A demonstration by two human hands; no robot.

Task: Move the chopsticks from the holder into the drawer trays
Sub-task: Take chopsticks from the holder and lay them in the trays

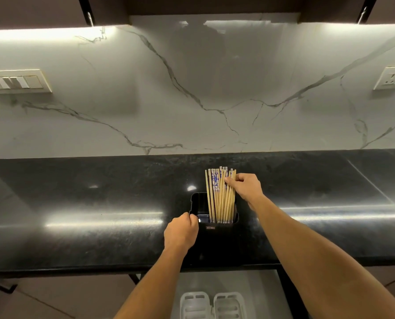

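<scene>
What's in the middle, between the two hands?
The black holder sits between them on the counter. The left hand grips its left rim, while the right hand pinches the tops of the chopsticks standing inside, seen from the head camera.

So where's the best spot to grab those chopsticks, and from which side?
Near their upper ends, from the right and above. The chopsticks stand nearly upright in the right part of the black holder, with only their upper lengths free above its rim. The right hand is already pinching them there, while the left hand grips the holder's left edge.
</scene>
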